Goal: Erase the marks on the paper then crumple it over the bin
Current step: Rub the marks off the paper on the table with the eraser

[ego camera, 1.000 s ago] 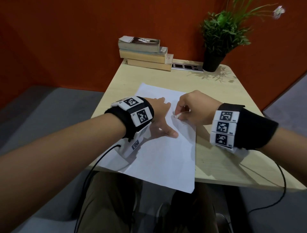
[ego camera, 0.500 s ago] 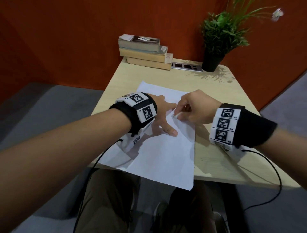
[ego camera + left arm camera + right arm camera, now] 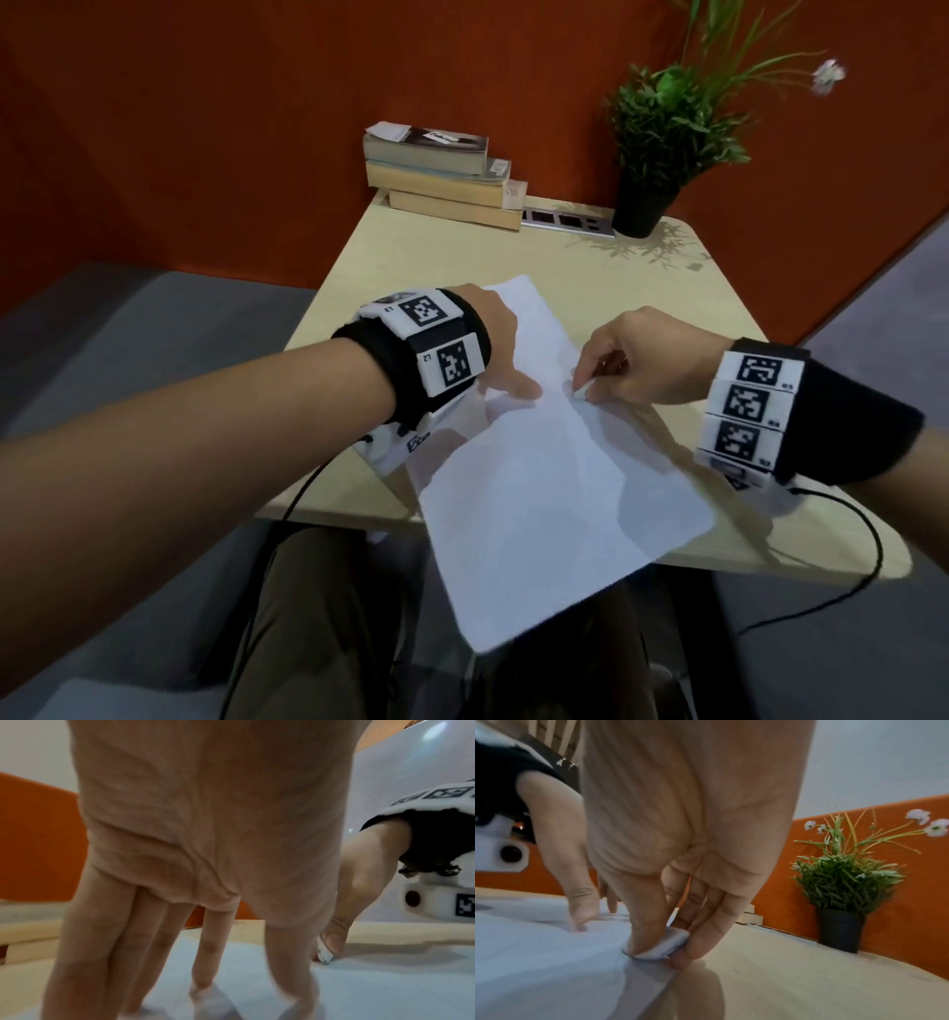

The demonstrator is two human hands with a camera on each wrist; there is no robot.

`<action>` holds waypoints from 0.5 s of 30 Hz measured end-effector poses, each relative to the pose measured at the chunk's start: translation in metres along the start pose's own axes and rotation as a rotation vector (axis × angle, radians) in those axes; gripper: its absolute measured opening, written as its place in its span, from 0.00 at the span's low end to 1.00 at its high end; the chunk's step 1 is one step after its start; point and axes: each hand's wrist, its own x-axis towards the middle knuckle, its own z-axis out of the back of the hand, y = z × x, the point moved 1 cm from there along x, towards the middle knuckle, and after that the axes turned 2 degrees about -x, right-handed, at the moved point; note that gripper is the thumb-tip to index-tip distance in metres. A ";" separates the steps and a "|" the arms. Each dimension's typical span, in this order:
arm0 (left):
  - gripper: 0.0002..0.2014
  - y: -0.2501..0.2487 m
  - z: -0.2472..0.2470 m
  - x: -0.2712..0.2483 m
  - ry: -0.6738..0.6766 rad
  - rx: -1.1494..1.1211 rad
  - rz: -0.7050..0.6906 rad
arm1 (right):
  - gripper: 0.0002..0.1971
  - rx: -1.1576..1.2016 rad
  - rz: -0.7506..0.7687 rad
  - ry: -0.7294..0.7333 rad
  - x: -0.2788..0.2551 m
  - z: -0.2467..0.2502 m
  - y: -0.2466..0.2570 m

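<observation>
While an orange wall [image 3: 231,128] fills the background, a pale wooden table [image 3: 436,257] stands against it, seen from above by a seated person. On the table lies a white sheet of paper [image 3: 539,488], turned at an angle so that its near corner hangs past the table's front edge over the person's lap. No marks can be made out on the sheet. At the table's far edge a stack of three books [image 3: 441,174] sits to the left, a potted green plant [image 3: 662,133] in a black pot to the right, and a flat silver socket strip [image 3: 567,222] lies between them.

Both forearms reach in from below, each wearing a black wristband with black-and-white square code tags. The left hand [image 3: 495,354] is spread flat on the paper's upper part, fingers straight and pressing down; the left wrist view shows its fingertips [image 3: 205,998] touching the sheet, holding nothing. The right hand [image 3: 647,360] rests near the paper's right edge, well up the sheet, its thumb and fingers pinching a small white eraser [image 3: 664,945]. The eraser's lower end touches the paper, just beside the left thumb. No bin appears in any view.
</observation>
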 end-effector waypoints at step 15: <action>0.54 0.015 -0.023 0.010 0.073 -0.272 -0.074 | 0.03 0.003 -0.088 -0.206 0.040 -0.004 0.012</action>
